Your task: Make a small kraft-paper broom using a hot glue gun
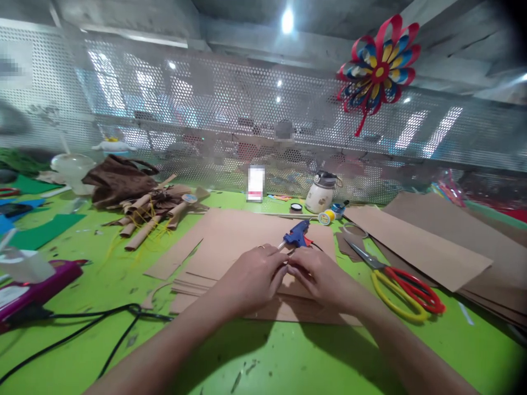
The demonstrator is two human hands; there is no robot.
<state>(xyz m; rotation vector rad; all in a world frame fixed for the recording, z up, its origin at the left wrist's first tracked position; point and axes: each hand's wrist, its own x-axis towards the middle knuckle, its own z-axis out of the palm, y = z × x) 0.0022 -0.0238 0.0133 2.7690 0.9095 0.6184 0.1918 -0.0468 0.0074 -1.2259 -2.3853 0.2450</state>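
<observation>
Both of my hands meet over a stack of brown cardboard sheets [230, 241] on the green table. My left hand [253, 277] has its fingers curled and pinched toward the right hand. My right hand [319, 277] is also curled, fingertips touching those of the left. Whatever they pinch between them is hidden by the fingers. A blue glue gun [297, 235] lies on the cardboard just beyond my fingertips.
Scissors with red and yellow handles [401, 291] lie to the right. Large cardboard sheets [420, 241] are at the far right. Rolled brown paper tubes [150, 211] are at the back left, a black cable [82, 326] at the front left, and a white jar [321, 195] and tape rolls [329, 216] behind.
</observation>
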